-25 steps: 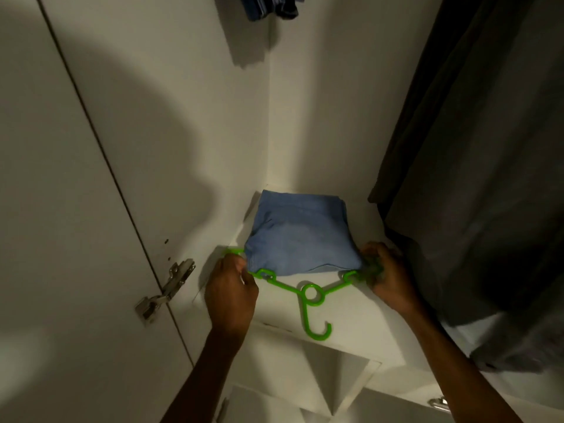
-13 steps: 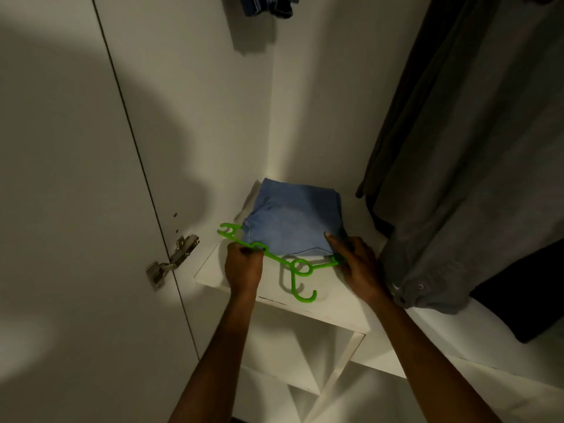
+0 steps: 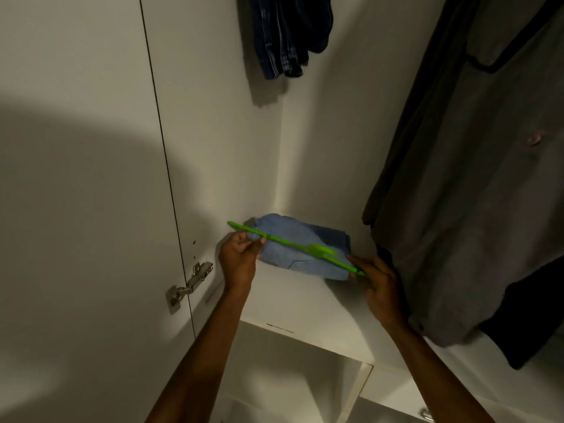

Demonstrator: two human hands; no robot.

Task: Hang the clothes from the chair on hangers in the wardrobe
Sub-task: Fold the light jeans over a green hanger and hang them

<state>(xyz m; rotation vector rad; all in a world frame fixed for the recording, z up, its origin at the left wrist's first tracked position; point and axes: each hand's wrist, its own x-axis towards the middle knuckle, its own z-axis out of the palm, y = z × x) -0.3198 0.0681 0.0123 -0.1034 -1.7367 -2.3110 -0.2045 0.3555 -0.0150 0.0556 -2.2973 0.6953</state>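
Note:
A folded light-blue garment (image 3: 300, 244) hangs over a green plastic hanger (image 3: 293, 246), raised just above the white wardrobe shelf (image 3: 299, 300). My left hand (image 3: 239, 259) pinches the hanger's left arm together with the cloth. Near the hanger's right end, my right hand (image 3: 377, 282) holds it with its fingers under the garment's lower edge. The hanger is tilted, left end higher, and its hook points toward me.
A grey shirt (image 3: 476, 178) on a dark hanger fills the wardrobe's right side. Dark blue jeans (image 3: 290, 32) hang at the top centre. The open white door (image 3: 76, 178) with a metal hinge (image 3: 190, 283) is on the left. Open compartments lie below the shelf.
Both hands have lifted the hanger and blue garment off the shelf and tilted it up. The view has pulled back and risen, showing more of the hanging clothes.

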